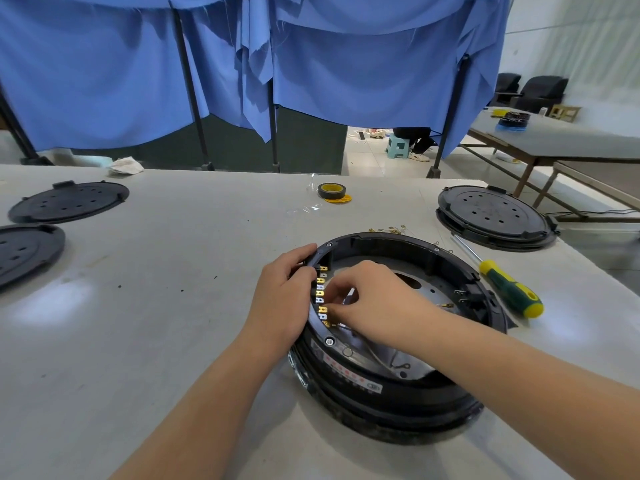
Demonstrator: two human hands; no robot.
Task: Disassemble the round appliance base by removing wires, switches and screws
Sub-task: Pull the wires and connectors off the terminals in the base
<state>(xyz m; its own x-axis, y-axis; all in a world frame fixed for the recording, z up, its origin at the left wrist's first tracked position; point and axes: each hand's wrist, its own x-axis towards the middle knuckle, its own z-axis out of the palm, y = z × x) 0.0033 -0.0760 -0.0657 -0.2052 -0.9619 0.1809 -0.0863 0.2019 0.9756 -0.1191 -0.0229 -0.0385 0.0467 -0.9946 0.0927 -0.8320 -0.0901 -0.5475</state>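
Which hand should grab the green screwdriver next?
The right hand, probably. The screwdriver lies on the table just right of the base, on that hand's side. The left hand grips the base's left rim, steadying it, and would have to cross over.

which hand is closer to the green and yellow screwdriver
The right hand. It works inside the round base, with the screwdriver lying outside the base's right rim. The left hand grips the base's left rim, farther away.

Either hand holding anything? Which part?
Left hand grips the round base by its left rim. Right hand pinches at the brass terminals; exact hold hidden.
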